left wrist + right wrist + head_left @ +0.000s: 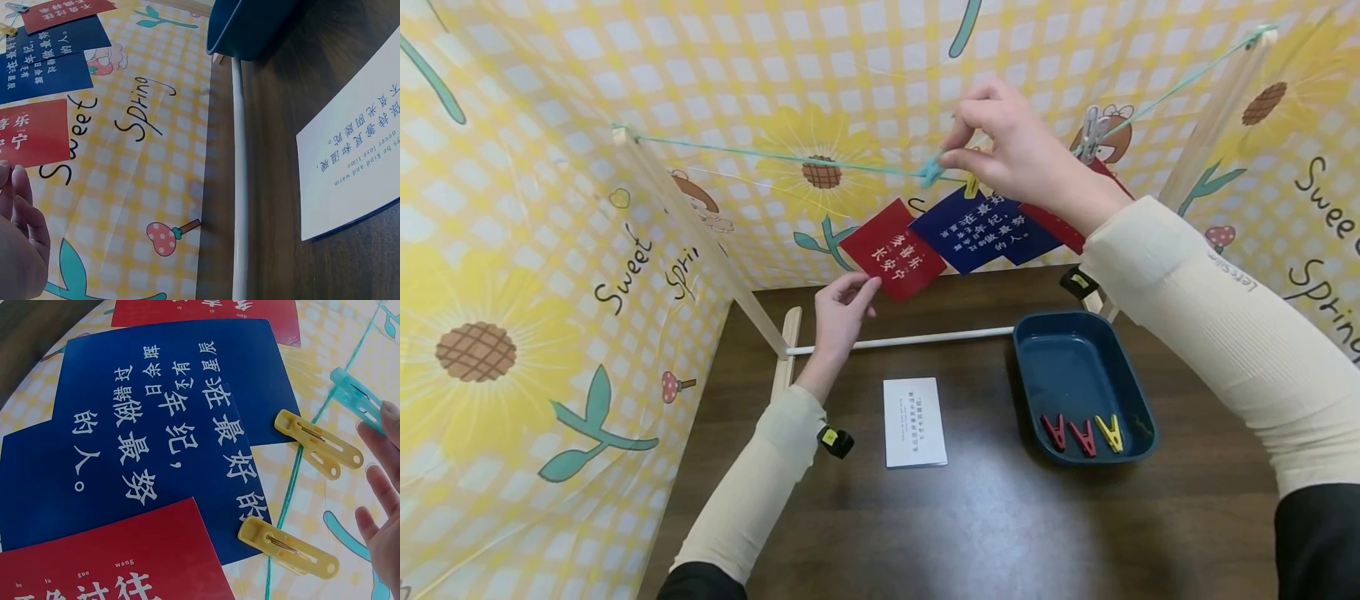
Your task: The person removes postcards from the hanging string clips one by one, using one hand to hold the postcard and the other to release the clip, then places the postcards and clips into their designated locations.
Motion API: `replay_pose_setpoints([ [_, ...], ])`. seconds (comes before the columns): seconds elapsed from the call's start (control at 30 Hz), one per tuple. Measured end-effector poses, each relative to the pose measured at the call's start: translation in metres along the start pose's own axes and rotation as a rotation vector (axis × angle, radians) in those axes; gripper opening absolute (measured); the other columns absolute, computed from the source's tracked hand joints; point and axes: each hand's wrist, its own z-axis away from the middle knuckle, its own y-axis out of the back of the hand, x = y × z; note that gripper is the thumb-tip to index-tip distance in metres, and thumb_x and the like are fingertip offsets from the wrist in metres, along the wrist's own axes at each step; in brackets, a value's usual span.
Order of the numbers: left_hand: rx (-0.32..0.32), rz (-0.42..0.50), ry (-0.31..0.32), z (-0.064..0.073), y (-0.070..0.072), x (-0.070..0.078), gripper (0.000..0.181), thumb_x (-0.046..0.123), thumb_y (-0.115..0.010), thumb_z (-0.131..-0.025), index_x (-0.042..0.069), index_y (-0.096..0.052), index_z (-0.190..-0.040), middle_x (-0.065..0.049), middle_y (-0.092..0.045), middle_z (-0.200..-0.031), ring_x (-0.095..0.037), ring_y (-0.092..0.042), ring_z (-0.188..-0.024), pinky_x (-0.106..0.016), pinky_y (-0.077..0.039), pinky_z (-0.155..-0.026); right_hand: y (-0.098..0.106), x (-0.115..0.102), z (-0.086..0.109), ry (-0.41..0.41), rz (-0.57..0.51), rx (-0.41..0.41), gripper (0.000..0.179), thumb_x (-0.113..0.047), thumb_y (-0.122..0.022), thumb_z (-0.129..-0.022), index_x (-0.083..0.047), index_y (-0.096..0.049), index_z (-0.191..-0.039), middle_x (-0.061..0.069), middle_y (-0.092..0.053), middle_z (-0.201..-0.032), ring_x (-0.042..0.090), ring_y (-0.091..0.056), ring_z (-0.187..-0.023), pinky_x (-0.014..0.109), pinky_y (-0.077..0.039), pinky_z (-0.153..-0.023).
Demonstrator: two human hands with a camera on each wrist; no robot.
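Observation:
My left hand pinches the lower edge of a red card with white writing, held up below a green line. Up at the line, my right hand pinches a light blue clothespin between thumb and fingers. In the right wrist view the nose of that clothespin lies by the line, apart from the red card's edge. Two overlapping dark blue cards hang beside it from yellow clothespins. Another red card overlaps them; in the head view my right forearm partly covers it.
A grey clothespin grips the line further right. Wooden posts carry the line, with a white rod low between them. On the dark table lie white cards and a blue tray holding red and yellow clothespins.

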Motion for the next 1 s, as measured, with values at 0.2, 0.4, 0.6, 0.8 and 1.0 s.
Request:
replay_pose_setpoints([
  [0.2, 0.011, 0.007, 0.003, 0.003, 0.005, -0.001, 0.022, 0.012, -0.076, -0.096, -0.009, -0.073, -0.105, -0.013, -0.070, -0.088, -0.013, -0.058, -0.054, -0.021, -0.049, -0.055, 0.004, -0.004, 0.004, -0.019, -0.012, 0.014, 0.014, -0.008, -0.074, -0.097, 0.003, -0.066, -0.094, 0.019, -0.057, -0.113, 0.030, -0.047, -0.116, 0.040, -0.041, -0.099],
  [0.4, 0.019, 0.010, 0.006, 0.006, 0.009, -0.003, 0.022, 0.010, -0.077, -0.096, -0.010, -0.073, -0.105, -0.004, -0.070, -0.084, -0.013, -0.057, -0.053, -0.022, -0.048, -0.055, 0.005, -0.005, 0.009, 0.006, 0.006, 0.046, 0.015, -0.009, -0.075, -0.096, 0.004, -0.068, -0.095, 0.020, -0.055, -0.107, 0.029, -0.046, -0.112, 0.036, -0.039, -0.094],
  [0.6, 0.028, 0.011, 0.003, 0.012, 0.011, -0.002, 0.019, 0.008, -0.076, -0.096, -0.010, -0.072, -0.101, 0.001, -0.069, -0.080, -0.011, -0.057, -0.052, -0.022, -0.045, -0.052, 0.005, -0.008, 0.014, 0.053, 0.001, 0.084, 0.016, -0.008, -0.077, -0.094, 0.005, -0.068, -0.094, 0.021, -0.055, -0.102, 0.031, -0.046, -0.107, 0.036, -0.036, -0.093],
  [0.8, 0.031, 0.017, -0.003, 0.019, 0.014, 0.002, 0.019, 0.009, -0.075, -0.097, -0.009, -0.072, -0.102, 0.007, -0.070, -0.079, -0.011, -0.057, -0.052, -0.021, -0.043, -0.050, 0.004, -0.005, 0.021, 0.086, -0.005, 0.106, 0.015, -0.006, -0.076, -0.094, 0.006, -0.068, -0.097, 0.020, -0.061, -0.096, 0.031, -0.047, -0.101, 0.032, -0.038, -0.085],
  [1.0, 0.032, 0.024, 0.005, 0.026, 0.016, 0.004, 0.021, 0.010, -0.076, -0.097, -0.009, -0.073, -0.103, 0.006, -0.069, -0.079, -0.011, -0.057, -0.053, -0.019, -0.045, -0.052, 0.001, -0.004, 0.032, 0.145, 0.002, 0.111, 0.015, -0.003, -0.078, -0.092, 0.006, -0.067, -0.099, 0.019, -0.066, -0.088, 0.025, -0.049, -0.083, 0.026, -0.035, -0.074],
])
